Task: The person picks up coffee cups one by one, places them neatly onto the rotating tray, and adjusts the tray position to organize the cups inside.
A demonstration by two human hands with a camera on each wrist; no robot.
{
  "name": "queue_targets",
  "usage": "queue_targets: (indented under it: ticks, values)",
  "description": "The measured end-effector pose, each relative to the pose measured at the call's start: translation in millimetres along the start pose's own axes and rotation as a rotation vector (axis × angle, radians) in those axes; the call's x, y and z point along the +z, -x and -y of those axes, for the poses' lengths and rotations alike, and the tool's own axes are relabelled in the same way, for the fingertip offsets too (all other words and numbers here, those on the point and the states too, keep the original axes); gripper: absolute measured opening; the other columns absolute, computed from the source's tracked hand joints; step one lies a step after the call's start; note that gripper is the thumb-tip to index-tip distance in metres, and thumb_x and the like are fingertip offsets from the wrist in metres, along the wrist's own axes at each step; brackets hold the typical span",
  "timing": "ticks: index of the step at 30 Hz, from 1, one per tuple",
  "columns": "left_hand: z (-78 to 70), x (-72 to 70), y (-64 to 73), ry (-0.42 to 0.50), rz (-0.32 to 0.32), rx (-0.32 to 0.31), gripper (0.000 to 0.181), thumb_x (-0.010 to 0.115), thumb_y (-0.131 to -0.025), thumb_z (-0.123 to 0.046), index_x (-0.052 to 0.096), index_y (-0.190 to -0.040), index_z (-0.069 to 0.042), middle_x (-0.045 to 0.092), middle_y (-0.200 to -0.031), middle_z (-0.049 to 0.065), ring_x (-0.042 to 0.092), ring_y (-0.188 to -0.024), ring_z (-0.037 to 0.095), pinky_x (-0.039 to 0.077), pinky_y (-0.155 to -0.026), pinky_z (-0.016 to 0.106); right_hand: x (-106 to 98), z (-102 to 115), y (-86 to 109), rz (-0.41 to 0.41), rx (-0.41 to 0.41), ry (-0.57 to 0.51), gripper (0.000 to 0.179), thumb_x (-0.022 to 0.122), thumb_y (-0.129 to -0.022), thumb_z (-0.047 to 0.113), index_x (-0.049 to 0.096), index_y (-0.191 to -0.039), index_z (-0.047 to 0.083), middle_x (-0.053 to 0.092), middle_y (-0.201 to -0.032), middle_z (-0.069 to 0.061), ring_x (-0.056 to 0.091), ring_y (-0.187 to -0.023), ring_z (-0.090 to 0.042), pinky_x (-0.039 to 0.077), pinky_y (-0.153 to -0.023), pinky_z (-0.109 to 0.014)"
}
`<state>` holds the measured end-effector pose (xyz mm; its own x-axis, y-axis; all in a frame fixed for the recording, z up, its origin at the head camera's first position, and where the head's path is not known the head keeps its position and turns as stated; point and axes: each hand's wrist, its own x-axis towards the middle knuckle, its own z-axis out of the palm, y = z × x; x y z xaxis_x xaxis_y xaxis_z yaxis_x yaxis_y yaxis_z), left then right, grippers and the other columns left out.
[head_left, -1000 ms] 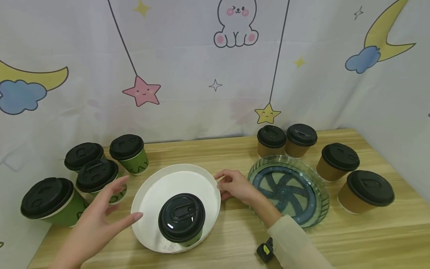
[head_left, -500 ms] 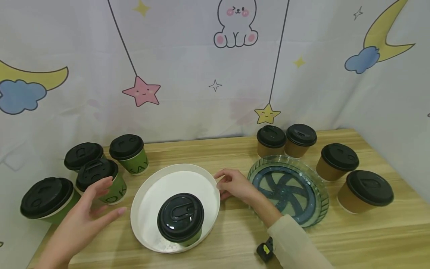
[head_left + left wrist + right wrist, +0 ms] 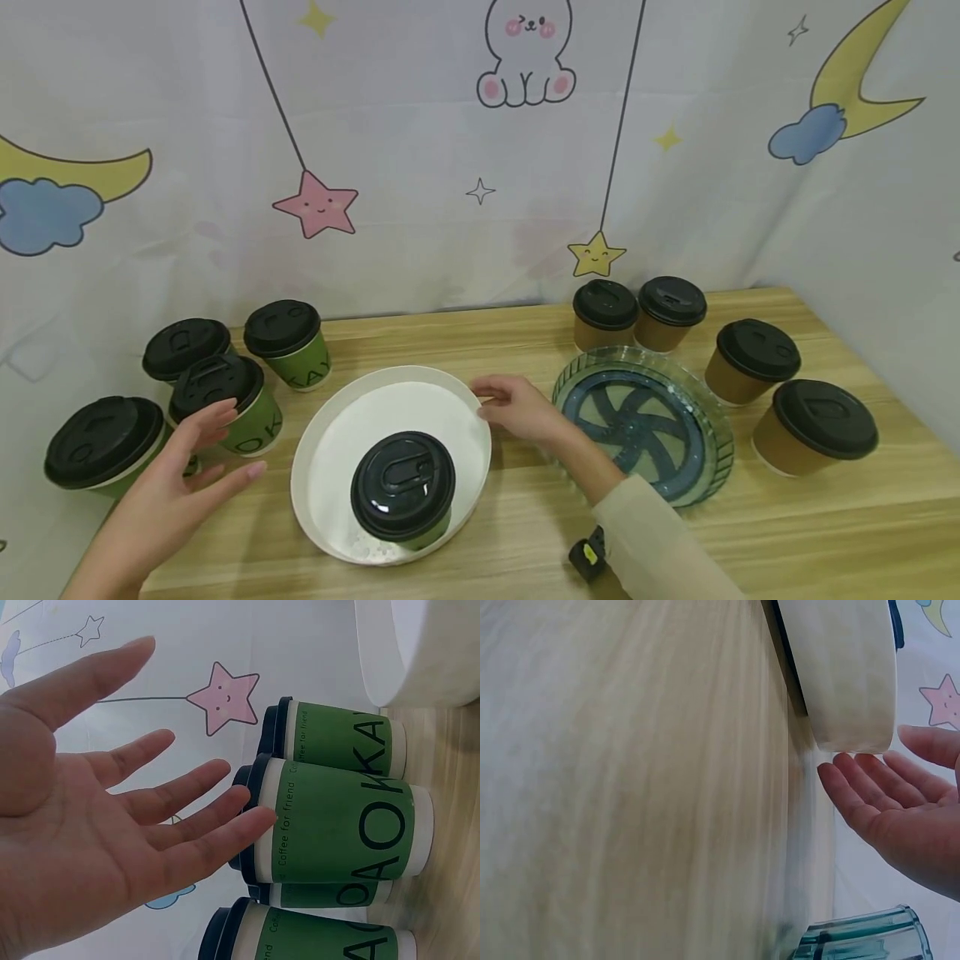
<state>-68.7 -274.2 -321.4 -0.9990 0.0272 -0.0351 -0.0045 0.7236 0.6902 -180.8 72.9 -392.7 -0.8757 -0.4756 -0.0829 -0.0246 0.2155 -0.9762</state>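
Observation:
A white round tray [image 3: 360,417] with a raised rim lies mid-table. On it stands a green paper cup with a glossy black lid [image 3: 403,486], upright near the front. My left hand [image 3: 168,492] hovers left of the tray, holding nothing, fingers spread and thumb apart. In the left wrist view its fingertips overlap a green cup [image 3: 337,825] lettered in black; contact cannot be told. My right hand [image 3: 525,408] is at the tray's right rim. The right wrist view shows its loosely bent fingers [image 3: 855,780] against the tray's outer wall [image 3: 847,682], thumb apart.
Several green lidded cups [image 3: 288,346] stand at the left. Several brown lidded cups [image 3: 813,429] are at the right. Beside them lies a greenish clear glass dish [image 3: 637,425] with a blue swirl. A printed white cloth [image 3: 420,250] hangs behind the table.
My left hand has drawn left and slightly down, away from the tray. The right hand has shifted slightly left and up at the rim. Tray and cup have barely moved.

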Motion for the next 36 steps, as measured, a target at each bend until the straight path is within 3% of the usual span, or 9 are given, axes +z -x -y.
queue_targets:
  ticks: [3,6,7,10,13,14,17,27,36]
  values:
    - [0.0,-0.2,-0.1,0.0,0.01,-0.009,0.085,0.065,-0.085,-0.03,0.011,-0.145,-0.004,0.025,-0.14,0.025,0.026,-0.122,0.042,0.045,-0.088,0.04,-1,0,1.9,0.001,0.001,-0.008,0.034,0.051,-0.088,-0.006,0.05,-0.122,-0.009,0.053,-0.121,-0.024,0.053,-0.109,-0.033,0.05,-0.082,-0.032]
    - [-0.1,0.5,-0.4,-0.002,0.011,-0.011,0.085,0.065,-0.085,-0.03,0.011,-0.145,-0.003,0.024,-0.14,0.025,0.026,-0.122,0.044,0.038,-0.088,0.054,-2,1,4.4,-0.002,0.002,-0.01,0.031,0.051,-0.088,-0.005,0.053,-0.118,-0.009,0.055,-0.117,-0.023,0.054,-0.108,-0.032,0.051,-0.081,-0.033]
    - [0.2,0.8,-0.2,-0.004,0.007,-0.007,0.084,0.065,-0.085,-0.029,0.012,-0.145,-0.004,0.025,-0.14,0.025,0.027,-0.122,0.043,0.039,-0.087,0.053,-3,1,5.2,-0.002,0.001,-0.008,0.03,0.052,-0.088,-0.005,0.053,-0.117,-0.008,0.056,-0.116,-0.023,0.054,-0.108,-0.032,0.051,-0.081,-0.033]
    - [1.7,1.0,0.0,-0.005,-0.004,0.007,0.083,0.066,-0.085,-0.028,0.014,-0.144,-0.005,0.027,-0.14,0.024,0.027,-0.121,0.041,0.048,-0.085,0.032,-4,3,8.0,-0.002,0.018,-0.008,0.029,0.052,-0.088,-0.004,0.054,-0.116,-0.007,0.057,-0.114,-0.022,0.055,-0.106,-0.032,0.051,-0.08,-0.034]
    - [2.1,0.7,0.1,-0.009,-0.008,0.016,0.082,0.066,-0.085,-0.027,0.014,-0.144,-0.005,0.027,-0.139,0.023,0.028,-0.121,0.041,0.048,-0.083,0.03,-6,5,10.0,-0.006,0.034,0.004,0.028,0.053,-0.088,-0.002,0.054,-0.116,-0.007,0.058,-0.111,-0.021,0.057,-0.101,-0.03,0.052,-0.078,-0.036]
    - [2.0,0.4,-0.1,-0.011,-0.008,0.016,0.082,0.066,-0.085,-0.027,0.014,-0.144,-0.005,0.027,-0.139,0.024,0.028,-0.12,0.041,0.049,-0.083,0.031,-6,6,10.2,-0.01,0.039,0.014,0.028,0.053,-0.089,-0.002,0.054,-0.116,-0.007,0.058,-0.11,-0.021,0.058,-0.099,-0.029,0.052,-0.077,-0.037]
    - [0.3,-0.4,-0.2,-0.018,0.005,-0.009,0.085,0.066,-0.085,-0.03,0.012,-0.144,-0.003,0.025,-0.14,0.025,0.027,-0.121,0.044,0.041,-0.086,0.052,-8,7,8.6,-0.028,0.046,0.056,0.028,0.054,-0.089,0.001,0.055,-0.117,-0.006,0.06,-0.106,-0.02,0.06,-0.094,-0.025,0.053,-0.075,-0.037]
    - [0.9,-2.4,0.4,-0.021,0.016,-0.018,0.083,0.064,-0.086,-0.031,0.012,-0.144,-0.003,0.027,-0.138,0.026,0.027,-0.121,0.045,0.043,-0.084,0.049,-4,0,-1.9,-0.024,0.033,0.023,0.028,0.052,-0.088,-0.004,0.054,-0.115,-0.01,0.059,-0.109,-0.022,0.058,-0.099,-0.029,0.052,-0.077,-0.035]
    - [1.3,-2.8,0.7,-0.011,0.018,-0.024,0.083,0.062,-0.087,-0.032,0.011,-0.145,-0.003,0.026,-0.139,0.027,0.026,-0.122,0.046,0.04,-0.086,0.054,-4,-1,4.0,-0.008,0.027,0.02,0.029,0.054,-0.084,-0.008,0.054,-0.114,-0.01,0.059,-0.106,-0.022,0.058,-0.098,-0.03,0.053,-0.074,-0.033]
